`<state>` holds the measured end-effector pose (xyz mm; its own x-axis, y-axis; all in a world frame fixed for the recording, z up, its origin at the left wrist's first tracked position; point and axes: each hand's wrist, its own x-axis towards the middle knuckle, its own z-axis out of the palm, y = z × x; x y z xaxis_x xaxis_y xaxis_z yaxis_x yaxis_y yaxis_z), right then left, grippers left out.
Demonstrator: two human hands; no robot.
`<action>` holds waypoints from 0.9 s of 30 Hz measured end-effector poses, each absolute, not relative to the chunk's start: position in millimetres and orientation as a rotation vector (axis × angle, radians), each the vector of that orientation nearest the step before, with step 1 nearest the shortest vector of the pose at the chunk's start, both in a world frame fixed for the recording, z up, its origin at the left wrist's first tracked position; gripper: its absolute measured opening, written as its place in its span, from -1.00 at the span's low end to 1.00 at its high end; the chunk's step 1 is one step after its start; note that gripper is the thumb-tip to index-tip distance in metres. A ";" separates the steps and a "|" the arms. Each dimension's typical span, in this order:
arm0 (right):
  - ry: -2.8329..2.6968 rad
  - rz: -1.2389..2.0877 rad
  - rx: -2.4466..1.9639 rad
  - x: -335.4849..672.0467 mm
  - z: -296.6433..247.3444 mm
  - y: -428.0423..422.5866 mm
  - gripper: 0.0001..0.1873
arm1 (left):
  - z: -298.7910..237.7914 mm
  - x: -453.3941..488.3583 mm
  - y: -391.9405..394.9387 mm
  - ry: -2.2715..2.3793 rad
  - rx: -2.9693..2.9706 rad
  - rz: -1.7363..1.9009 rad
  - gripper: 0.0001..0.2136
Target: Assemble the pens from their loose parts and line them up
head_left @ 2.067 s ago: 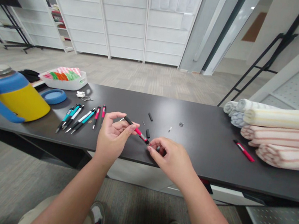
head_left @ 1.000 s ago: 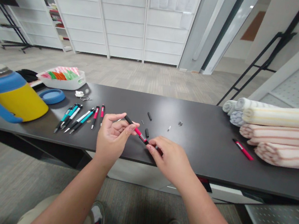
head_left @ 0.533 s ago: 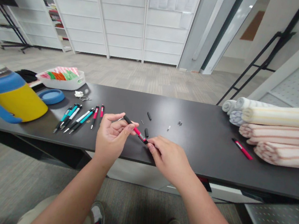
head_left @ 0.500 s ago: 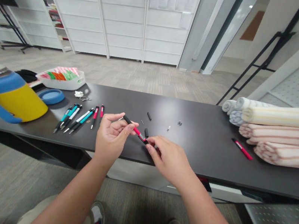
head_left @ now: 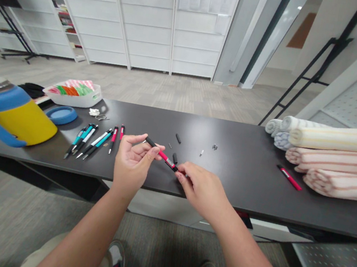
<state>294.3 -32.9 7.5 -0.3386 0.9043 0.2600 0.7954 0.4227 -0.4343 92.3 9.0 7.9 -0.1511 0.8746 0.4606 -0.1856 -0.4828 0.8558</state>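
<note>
A red pen (head_left: pixel 164 155) with black ends is held slantwise above the near part of the dark table. My left hand (head_left: pixel 133 160) pinches its black grip end between thumb and fingers. At the lower, right end, the thumb and fingertips of my right hand (head_left: pixel 201 189) close on the pen's black tip, hiding what lies under them. Just beyond the pen, a short black tube (head_left: pixel 175 157) lies on the table, with a second black tube (head_left: pixel 178 138) farther back. Near them are a tiny dark piece (head_left: pixel 169 145) and a small white piece (head_left: pixel 201 153).
Teal and white pens (head_left: pixel 85 141) lie left beside red pens (head_left: pixel 113 140). A yellow-blue jug (head_left: pixel 27 123), a blue lid (head_left: pixel 61 115) and a white basket (head_left: pixel 78 99) stand farther left. To the right are another red pen (head_left: pixel 289 177), small metal bits (head_left: pixel 214 147) and rolled towels (head_left: pixel 340 161).
My right hand and the pen's right end have shifted very slightly to the right. Both hands keep their hold, and the things on the table look unmoved.
</note>
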 end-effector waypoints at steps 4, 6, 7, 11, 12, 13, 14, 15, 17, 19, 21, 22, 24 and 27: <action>-2.266 0.294 -1.353 296.1 2.5 -31.3 -0.76 | 6.1 91.4 10.8 0.825 1.326 1.734 -0.57; -2.270 0.331 -1.319 296.7 2.1 -30.9 -0.75 | 4.6 90.6 12.1 0.817 1.329 1.734 -0.57; -2.272 0.361 -1.300 297.0 2.4 -30.8 -0.75 | 3.8 90.2 12.9 0.811 1.333 1.735 -0.57; -2.255 0.508 -1.254 299.4 4.9 -31.2 -0.71 | 0.4 87.7 15.7 0.780 1.345 1.717 -0.58; -2.250 0.539 -1.248 300.2 5.6 -31.4 -0.71 | -0.3 86.9 16.3 0.773 1.344 1.705 -0.58; -2.247 0.567 -1.240 300.9 6.3 -31.7 -0.71 | -1.0 86.0 17.0 0.770 1.339 1.692 -0.58; -2.249 0.595 -1.227 301.6 7.0 -31.9 -0.72 | -1.5 85.2 17.6 0.771 1.331 1.674 -0.58; -2.252 0.618 -1.210 302.1 7.7 -32.1 -0.72 | -2.0 84.3 18.3 0.774 1.321 1.657 -0.58; -2.267 0.642 -1.165 302.7 8.5 -32.2 -0.73 | -2.4 82.7 19.5 0.791 1.296 1.618 -0.58; -2.285 0.631 -1.126 302.5 8.4 -31.7 -0.73 | -2.1 81.6 20.2 0.810 1.274 1.573 -0.56; -2.299 0.602 -1.116 301.8 7.0 -30.8 -0.71 | -0.9 81.2 20.1 0.814 1.273 1.510 -0.50; -2.302 0.588 -1.121 301.4 5.9 -30.3 -0.71 | 0.0 81.2 19.8 0.809 1.280 1.474 -0.47; -2.303 0.550 -1.134 300.7 3.2 -29.6 -0.78 | 2.0 81.4 19.0 0.789 1.292 1.410 -0.41; -2.308 0.481 -1.139 300.5 -0.3 -29.8 -0.87 | 4.6 81.5 18.1 0.765 1.282 1.351 -0.39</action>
